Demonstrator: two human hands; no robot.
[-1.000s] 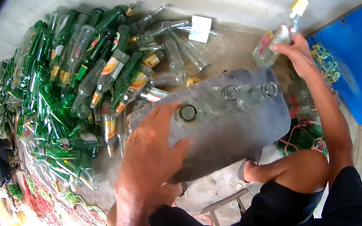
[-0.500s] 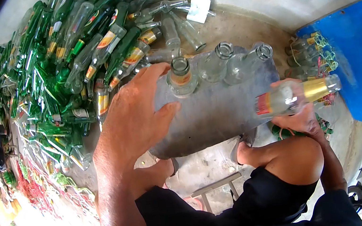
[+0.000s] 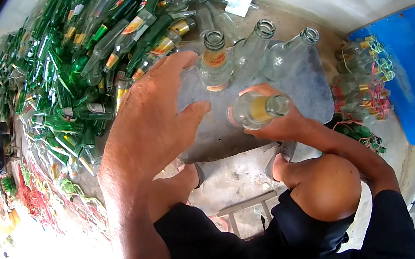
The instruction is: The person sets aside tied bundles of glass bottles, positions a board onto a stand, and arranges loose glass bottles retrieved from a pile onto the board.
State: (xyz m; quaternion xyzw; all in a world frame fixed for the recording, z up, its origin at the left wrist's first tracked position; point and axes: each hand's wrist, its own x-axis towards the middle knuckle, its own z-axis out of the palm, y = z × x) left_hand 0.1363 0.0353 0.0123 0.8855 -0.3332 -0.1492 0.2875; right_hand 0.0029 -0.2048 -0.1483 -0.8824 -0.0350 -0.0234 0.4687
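Note:
My right hand is wrapped round a clear glass bottle with a gold neck label, its mouth tilted towards the right. The bottle is over the front half of a grey board. At the left of the board my left hand is open, thumb and fingers apart, with nothing in it. Closest to it stands a clear bottle with an orange neck label. Two more clear bottles, one in the middle and one at the right, stand behind on the board.
A large heap of green and clear bottles lies at the left, by the wall. Bundles of tied bottles lie at the right beside a blue panel. Red and green strings are on the floor. A white paper rests near the wall.
My right hand has brought its bottle leftward from the board's right edge to over the middle, turning it more upright. My left hand stays open near the labelled bottle. The view has shifted slightly.

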